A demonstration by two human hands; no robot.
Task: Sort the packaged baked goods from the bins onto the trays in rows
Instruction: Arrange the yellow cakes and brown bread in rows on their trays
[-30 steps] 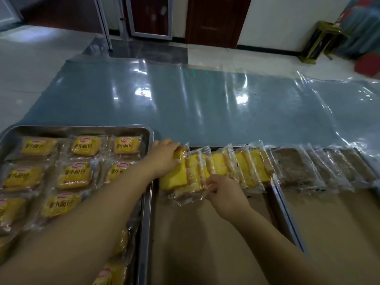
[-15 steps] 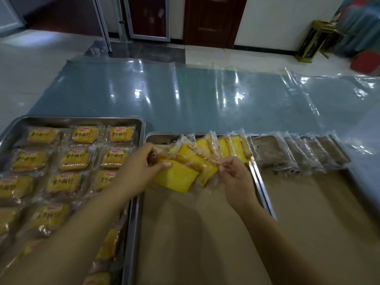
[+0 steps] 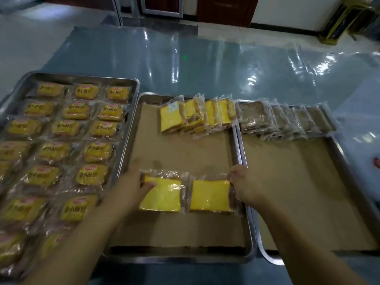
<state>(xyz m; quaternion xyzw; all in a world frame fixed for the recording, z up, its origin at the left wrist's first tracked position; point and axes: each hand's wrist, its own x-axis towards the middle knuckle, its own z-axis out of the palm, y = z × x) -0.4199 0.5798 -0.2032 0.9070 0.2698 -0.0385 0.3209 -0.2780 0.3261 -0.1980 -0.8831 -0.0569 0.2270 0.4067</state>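
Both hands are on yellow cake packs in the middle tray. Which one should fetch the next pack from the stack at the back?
Probably the right hand. The stack leans at the back right of the middle tray, more directly ahead of it. The left hand would have to cross over.

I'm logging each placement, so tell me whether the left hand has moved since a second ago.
Yes. The left hand has come back from the far-end row of yellow packs toward the middle tray's near rim.
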